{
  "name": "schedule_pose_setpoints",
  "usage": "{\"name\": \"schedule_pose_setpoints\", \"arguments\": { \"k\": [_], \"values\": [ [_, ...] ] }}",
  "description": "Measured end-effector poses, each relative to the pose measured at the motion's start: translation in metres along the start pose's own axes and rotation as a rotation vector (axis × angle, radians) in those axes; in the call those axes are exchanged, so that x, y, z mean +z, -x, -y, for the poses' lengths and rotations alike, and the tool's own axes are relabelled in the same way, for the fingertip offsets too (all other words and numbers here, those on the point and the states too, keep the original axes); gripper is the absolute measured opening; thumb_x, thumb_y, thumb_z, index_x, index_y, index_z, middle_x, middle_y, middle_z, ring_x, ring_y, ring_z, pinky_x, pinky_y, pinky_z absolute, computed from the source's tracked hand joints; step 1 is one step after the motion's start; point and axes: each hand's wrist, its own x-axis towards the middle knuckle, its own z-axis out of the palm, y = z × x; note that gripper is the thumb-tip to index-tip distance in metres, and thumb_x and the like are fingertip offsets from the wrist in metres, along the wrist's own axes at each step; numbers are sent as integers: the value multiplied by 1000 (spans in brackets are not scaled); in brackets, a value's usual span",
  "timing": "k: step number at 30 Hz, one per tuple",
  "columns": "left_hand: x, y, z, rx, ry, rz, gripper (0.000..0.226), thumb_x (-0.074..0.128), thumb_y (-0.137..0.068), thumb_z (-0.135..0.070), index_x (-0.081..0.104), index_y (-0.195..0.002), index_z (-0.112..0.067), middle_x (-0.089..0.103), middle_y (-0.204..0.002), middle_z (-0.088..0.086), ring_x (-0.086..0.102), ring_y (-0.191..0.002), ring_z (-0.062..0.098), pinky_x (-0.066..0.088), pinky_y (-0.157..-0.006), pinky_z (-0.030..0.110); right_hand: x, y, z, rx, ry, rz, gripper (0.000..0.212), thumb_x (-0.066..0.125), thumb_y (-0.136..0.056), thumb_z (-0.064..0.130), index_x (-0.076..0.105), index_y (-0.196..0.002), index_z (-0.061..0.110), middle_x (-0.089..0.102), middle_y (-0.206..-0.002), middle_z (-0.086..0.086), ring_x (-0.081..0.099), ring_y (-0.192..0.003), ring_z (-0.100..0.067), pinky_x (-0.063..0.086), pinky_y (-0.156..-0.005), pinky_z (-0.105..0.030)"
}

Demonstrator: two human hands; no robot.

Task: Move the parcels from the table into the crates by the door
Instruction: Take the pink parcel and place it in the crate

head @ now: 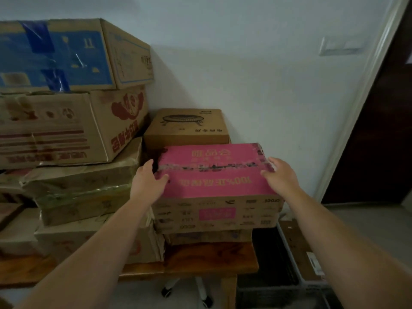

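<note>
Because the pink parcel (214,172) lies with its long axis along the table's (211,257) front edge, I have it by its two short ends. My left grip (148,181) is on the left end and my right grip (282,175) on the right, with the parcel squarely between them and neither grip nearer than the other. Each grip is closed on its end, thumb laid over the pink top face and fingers wrapped round the end; how far they reach down the sides is hidden from me.

The parcel sits at the right end of the table, close to the front right corner, on top of a flatter carton (209,237) whose right side it overhangs. From here it looks to be resting there, not lifted. Just behind it, toward the back edge, stands a brown carton (187,126), and a stack of taped cartons (82,184) crowds close to my left grip — little room on that side.

What the coming move turns on, as I judge it, is that the crate (298,253) lies beyond the table's right edge and lower, on the floor toward the door (379,130). So the parcel should go up first, then travel end-on to the right — my right grip leading and my left following, the box kept level so the load stays shared.
</note>
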Motion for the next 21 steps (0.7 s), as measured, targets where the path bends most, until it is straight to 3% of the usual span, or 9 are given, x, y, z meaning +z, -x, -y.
{"name": "schedule_pose_setpoints", "arguments": {
  "k": [4, 7, 10, 13, 18, 21],
  "values": [
    [1, -18, 18, -76, 50, 91, 74, 58, -93, -35, 18, -152, -13, 34, -151, 10, 41, -132, 31, 40, -95, 36, 7, 1, -7, 220, -20, 18, 51, 57, -94, 26, 39, -140, 11, 51, -133, -12, 52, -117, -29, 39, -83, -31],
    [6, -26, 24, -200, 171, 176, 75, 59, -92, -39, 23, -150, -7, 39, -147, 14, 44, -129, 34, 39, -98, 37, 12, -3, -13, 335, -92, 60, 45, 55, -94, 34, 48, -132, 10, 61, -109, -6, 59, -97, -25, 43, -80, -32],
    [13, -28, 31, -297, 379, 251, 59, 63, -88, -43, 49, -131, -5, 57, -128, 14, 56, -112, 33, 45, -100, 45, 15, -5, -17, 328, -152, 94, 35, 55, -94, 36, 57, -120, 13, 65, -97, -4, 62, -89, -23, 49, -87, -38],
    [20, -21, 29, -280, 409, 226, 34, 62, -90, -35, 50, -110, -11, 60, -114, 12, 58, -106, 32, 47, -96, 47, 12, 0, -19, 313, -172, 111, 30, 56, -94, 35, 54, -116, 14, 64, -105, -6, 62, -97, -26, 49, -93, -43],
    [24, -9, 22, -235, 490, 205, 27, 66, -89, -26, 51, -106, -11, 61, -107, 10, 60, -99, 29, 47, -80, 38, 1, 7, -35, 271, -222, 98, 27, 59, -93, 33, 50, -113, 17, 62, -103, -3, 61, -95, -23, 50, -86, -40],
    [25, -1, 21, -238, 572, 210, 34, 70, -86, -20, 51, -112, -11, 61, -109, 10, 60, -92, 25, 48, -76, 36, -9, 10, -46, 280, -318, 66, 30, 66, -89, 28, 49, -110, 17, 60, -104, -4, 61, -95, -25, 51, -85, -42]
  ]
}}
